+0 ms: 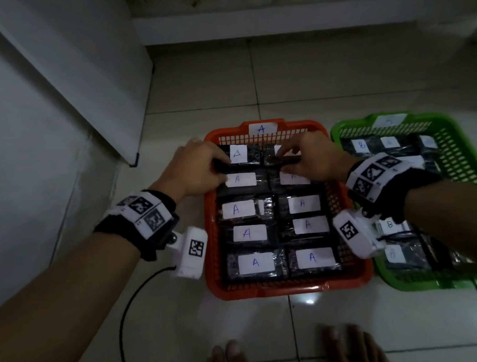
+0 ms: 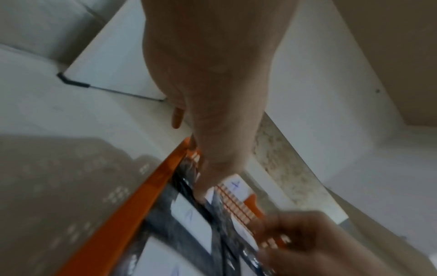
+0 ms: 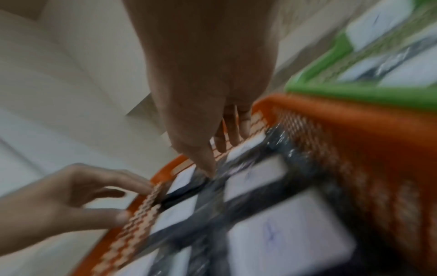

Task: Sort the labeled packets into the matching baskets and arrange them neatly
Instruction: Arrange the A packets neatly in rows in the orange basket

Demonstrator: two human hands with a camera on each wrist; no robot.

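An orange basket (image 1: 291,289) marked A holds two columns of dark packets with white A labels. My left hand (image 1: 222,169) pinches the left end of the far-left packet (image 1: 254,156); the left wrist view has its thumb (image 2: 204,190) pressing down on the wrapper. On the far-right packet (image 1: 270,159), my right hand (image 1: 285,161) has curled fingers over the label and the thumb at the near edge. In the right wrist view the thumb (image 3: 208,168) touches the wrapper and the left hand (image 3: 94,196) reaches over the basket wall (image 3: 354,130). A green basket (image 1: 347,126) marked B holds B packets.
The two baskets stand side by side on a pale tiled floor. A white panel (image 1: 64,106) rises close on the left, and a low wall ledge (image 1: 279,23) runs behind. A black cable (image 1: 128,308) trails from my left wrist. Bare toes (image 1: 294,353) show at the bottom edge.
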